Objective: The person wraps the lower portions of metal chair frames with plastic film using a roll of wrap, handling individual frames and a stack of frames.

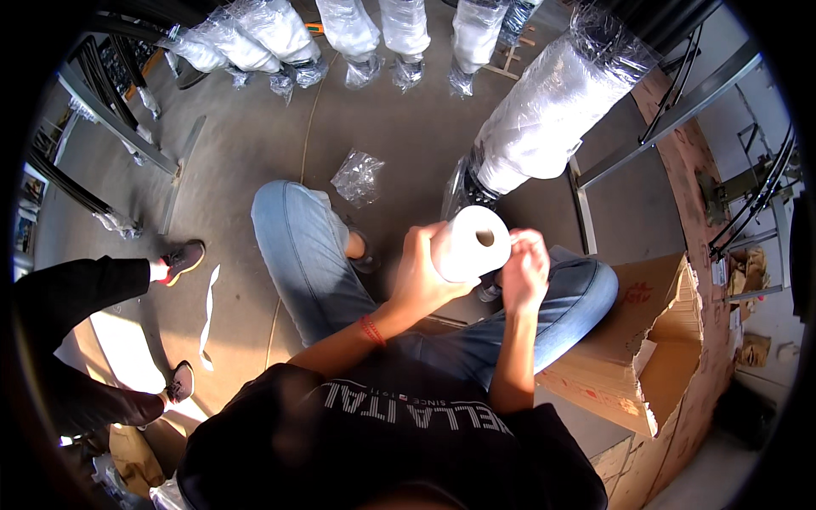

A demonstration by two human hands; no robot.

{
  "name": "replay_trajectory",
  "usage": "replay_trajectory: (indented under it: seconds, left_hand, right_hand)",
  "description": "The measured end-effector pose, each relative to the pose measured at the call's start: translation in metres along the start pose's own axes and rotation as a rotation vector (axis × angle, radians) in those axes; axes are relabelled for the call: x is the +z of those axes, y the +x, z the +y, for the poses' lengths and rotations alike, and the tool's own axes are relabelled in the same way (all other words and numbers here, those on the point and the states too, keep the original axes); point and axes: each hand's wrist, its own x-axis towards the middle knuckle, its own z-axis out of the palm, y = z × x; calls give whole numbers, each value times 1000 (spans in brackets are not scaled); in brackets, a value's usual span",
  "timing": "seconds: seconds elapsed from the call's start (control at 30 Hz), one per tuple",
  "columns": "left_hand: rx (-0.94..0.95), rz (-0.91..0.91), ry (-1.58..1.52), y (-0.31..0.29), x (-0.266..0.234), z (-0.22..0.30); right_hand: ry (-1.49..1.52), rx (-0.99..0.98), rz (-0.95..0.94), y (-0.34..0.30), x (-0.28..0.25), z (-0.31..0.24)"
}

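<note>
My left hand (422, 270), with a red band at its wrist, is wrapped round a white roll (459, 246) with a hollow core. The roll is tilted so its open end faces up toward me, above my bent knees. At the roll's right edge is my right hand (526, 270), its fingers curled together. What those fingers pinch, if anything, is too small to make out. Just beyond the roll, a long part wrapped in white padding and clear plastic (544, 119) slants down, its dark lower end close to the roll.
An open cardboard box (608, 348) lies beside my right knee. Crumpled clear plastic (358, 178) and a white strip (209, 319) are on the floor. Several wrapped parts (350, 38) hang along the far side. Another person's legs (93, 285) are at the left. Metal frame bars (671, 115) stand at the right.
</note>
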Motion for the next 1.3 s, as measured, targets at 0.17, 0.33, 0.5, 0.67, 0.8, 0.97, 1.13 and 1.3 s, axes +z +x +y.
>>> replay_trajectory:
  seconds: [0.17,0.33,0.5,0.67,0.8,0.97,1.13,1.3]
  left_hand:
    - [61,-59,57,-12,2,6]
    - [-149,-535,-507,71,-46,-4]
    - [218,-629,-475,148,43,8]
    - [22,-758,-686,164,46,4]
    - [15,-797,-675,148,19,18]
    - [-61,-749,-837,128,14,32]
    - [294,-901,-41,152,-22,23]
    - [258,-1247,278,170,-33,-8]
  right_hand:
    - [-388,153,50,-34,47,3]
    - [-584,33,80,-31,37,-14]
    - [-569,-12,234,-40,27,-12]
    - [-798,-231,465,-50,-52,-37]
    - [-608,-167,636,38,-73,-26]
    - [-399,-174,-123,106,-63,110]
    - [352,425,-541,79,21,135]
    - [564,646,-500,55,50,99]
